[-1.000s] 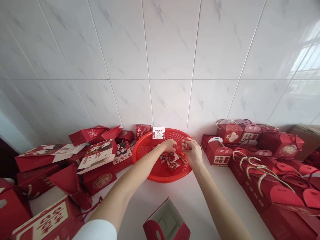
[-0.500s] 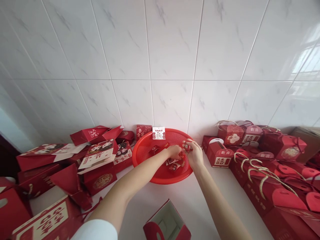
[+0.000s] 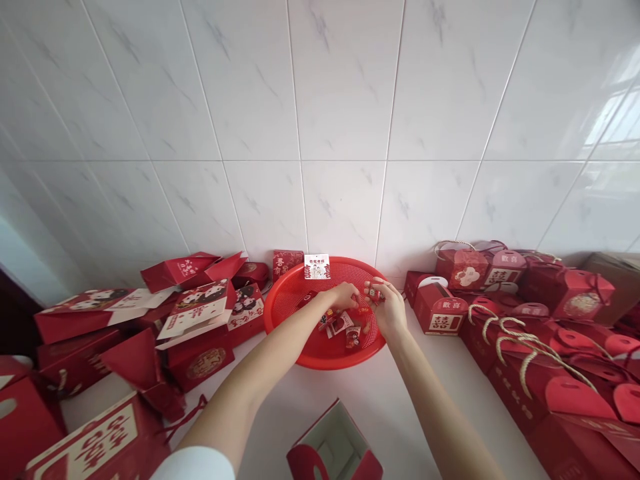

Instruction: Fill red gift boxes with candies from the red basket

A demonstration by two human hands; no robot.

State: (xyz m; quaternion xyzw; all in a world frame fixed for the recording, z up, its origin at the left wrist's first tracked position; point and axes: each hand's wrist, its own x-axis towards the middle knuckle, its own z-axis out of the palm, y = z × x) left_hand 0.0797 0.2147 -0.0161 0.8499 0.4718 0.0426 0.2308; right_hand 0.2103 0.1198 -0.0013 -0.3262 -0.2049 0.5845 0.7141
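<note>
A red perforated basket [image 3: 283, 340] stands on the white table near the wall, with several small wrapped packets [image 3: 341, 324] in it. Over the basket's middle is my left hand [image 3: 344, 295], fingers curled downward above the packets; whether it grips one is hidden. At the basket's right rim my right hand [image 3: 389, 305] is turned palm up, its curled fingers around small red wrapped packets. A white printed card [image 3: 317, 267] leans at the basket's back rim. Close to me stands an open red box [image 3: 334, 443] with a pale interior.
Red printed boxes [image 3: 200, 360] lie piled at the left, some with open flaps. Rows of red gift boxes [image 3: 530, 387] with rope handles fill the right side. A brown carton [image 3: 613, 273] sits at the far right. The tiled wall [image 3: 345, 200] rises behind the basket.
My left hand has lifted slightly and moved a little left from beside my right hand. Packets in the basket have shifted and show more. My right hand has stayed nearly still.
</note>
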